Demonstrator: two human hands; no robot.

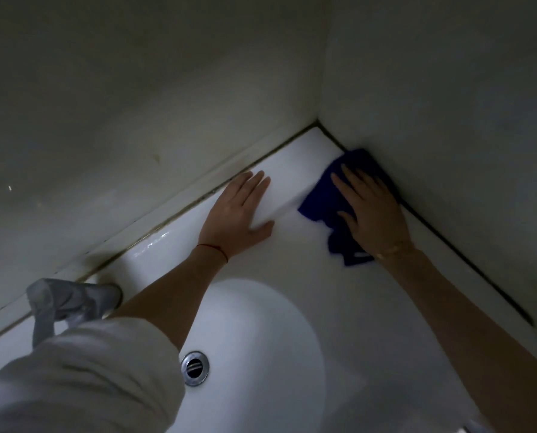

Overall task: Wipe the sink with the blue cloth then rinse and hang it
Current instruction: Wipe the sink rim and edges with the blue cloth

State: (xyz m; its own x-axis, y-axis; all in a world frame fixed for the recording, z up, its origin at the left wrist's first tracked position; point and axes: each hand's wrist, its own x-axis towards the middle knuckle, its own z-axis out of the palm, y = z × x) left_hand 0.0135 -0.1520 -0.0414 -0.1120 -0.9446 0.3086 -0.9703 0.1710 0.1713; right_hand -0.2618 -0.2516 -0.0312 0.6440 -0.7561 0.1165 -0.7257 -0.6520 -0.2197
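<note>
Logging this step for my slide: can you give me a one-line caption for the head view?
Right hand presses the blue cloth flat on the sink ledge near the corner; left hand rests flat beside it.

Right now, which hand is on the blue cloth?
The right hand, pressed flat on the blue cloth near the wall corner; the left hand rests on bare sink ledge.

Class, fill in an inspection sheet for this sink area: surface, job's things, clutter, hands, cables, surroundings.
Surface: white sink top, dark grime along the wall seam.
Job's things: blue cloth spread flat near the far corner.
Clutter: nothing seen.
Hands: right hand flat on the cloth; left hand flat on bare sink top.
Cables: nothing seen.
Surroundings: tap at left, drain in the basin, plain walls, dim light.
</note>
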